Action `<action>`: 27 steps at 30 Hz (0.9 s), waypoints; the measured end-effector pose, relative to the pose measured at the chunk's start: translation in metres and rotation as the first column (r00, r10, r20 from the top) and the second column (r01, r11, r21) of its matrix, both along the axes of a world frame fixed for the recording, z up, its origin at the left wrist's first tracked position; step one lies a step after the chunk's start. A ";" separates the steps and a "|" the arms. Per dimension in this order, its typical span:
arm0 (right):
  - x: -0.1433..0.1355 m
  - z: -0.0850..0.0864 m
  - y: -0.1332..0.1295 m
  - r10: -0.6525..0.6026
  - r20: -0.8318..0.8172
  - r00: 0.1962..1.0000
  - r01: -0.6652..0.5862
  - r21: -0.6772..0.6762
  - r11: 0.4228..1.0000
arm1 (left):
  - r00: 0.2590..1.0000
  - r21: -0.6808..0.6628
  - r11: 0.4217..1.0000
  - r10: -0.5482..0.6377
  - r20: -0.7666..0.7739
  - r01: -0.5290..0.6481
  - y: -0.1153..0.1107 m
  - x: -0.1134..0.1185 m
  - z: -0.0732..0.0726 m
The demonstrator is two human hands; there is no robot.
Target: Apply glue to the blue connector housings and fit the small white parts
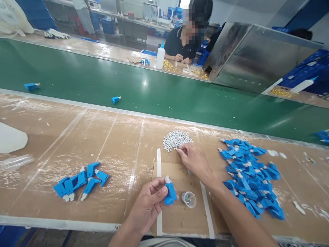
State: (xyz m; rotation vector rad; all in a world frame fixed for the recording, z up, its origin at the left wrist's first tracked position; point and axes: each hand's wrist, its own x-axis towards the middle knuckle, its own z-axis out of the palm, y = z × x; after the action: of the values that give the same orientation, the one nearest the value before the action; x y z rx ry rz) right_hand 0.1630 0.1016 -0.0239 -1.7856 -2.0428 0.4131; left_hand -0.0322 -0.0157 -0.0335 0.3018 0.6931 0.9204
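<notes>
My left hand point(151, 202) is closed around a blue plastic part point(170, 195) with a pale tip pointing up and away from me. My right hand point(193, 159) reaches to the near edge of a pile of small pale grey pieces point(177, 140), its thumb and forefinger pinched together. Whatever lies between those fingertips is too small to make out. Between my forearms stands a small clear cup point(189, 199) with a thin stick in it. A large heap of similar blue parts point(249, 178) lies to the right, and a smaller group of blue parts point(79, 180) to the left.
A green conveyor belt point(164, 91) crosses beyond my cardboard-covered table point(115, 206), carrying scattered blue parts. Across it a person point(183, 44) handles small items beside a white bottle point(160, 56) and gold-coloured pieces. A metal panel point(262, 58) stands at the far right.
</notes>
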 end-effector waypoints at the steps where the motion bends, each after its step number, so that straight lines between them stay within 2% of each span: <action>1: -0.002 -0.002 0.002 -0.008 0.019 1.000 0.008 0.001 1.000 | 1.000 -0.002 1.000 0.003 0.003 -0.003 0.000 0.000 0.000; 13: -0.007 -0.002 0.016 0.033 0.059 0.998 -0.031 -0.030 0.999 | 1.000 0.011 1.000 -0.014 0.024 0.014 0.000 0.002 -0.003; 17: -0.007 0.006 0.014 0.016 -0.042 0.999 -0.019 -0.063 0.998 | 0.999 0.007 1.000 0.008 0.036 -0.008 0.000 0.001 -0.002; 20: -0.001 0.017 0.006 -0.020 -0.197 0.980 -0.009 -0.142 0.990 | 0.998 -0.024 1.000 0.020 0.051 -0.019 0.001 0.000 -0.001; 24: 0.009 0.031 -0.018 -0.038 -0.448 0.893 -0.091 -0.262 0.961 | 0.998 -0.018 1.000 0.018 0.055 -0.017 0.001 0.000 0.001; 25: 0.011 0.033 -0.025 -0.056 -0.539 0.841 -0.121 -0.288 0.950 | 0.998 -0.012 1.000 0.017 0.054 -0.016 0.001 0.000 0.001; 27: 0.013 0.035 -0.041 -0.126 -0.725 0.677 -0.192 -0.338 0.921 | 0.998 0.005 1.000 0.008 0.055 -0.008 0.001 0.001 0.002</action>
State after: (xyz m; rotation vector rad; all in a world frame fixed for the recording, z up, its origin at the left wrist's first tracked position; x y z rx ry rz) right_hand 0.1761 0.0609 0.0114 -1.3960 -1.4464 1.3942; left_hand -0.0312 -0.0147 -0.0313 0.2779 0.6419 0.9352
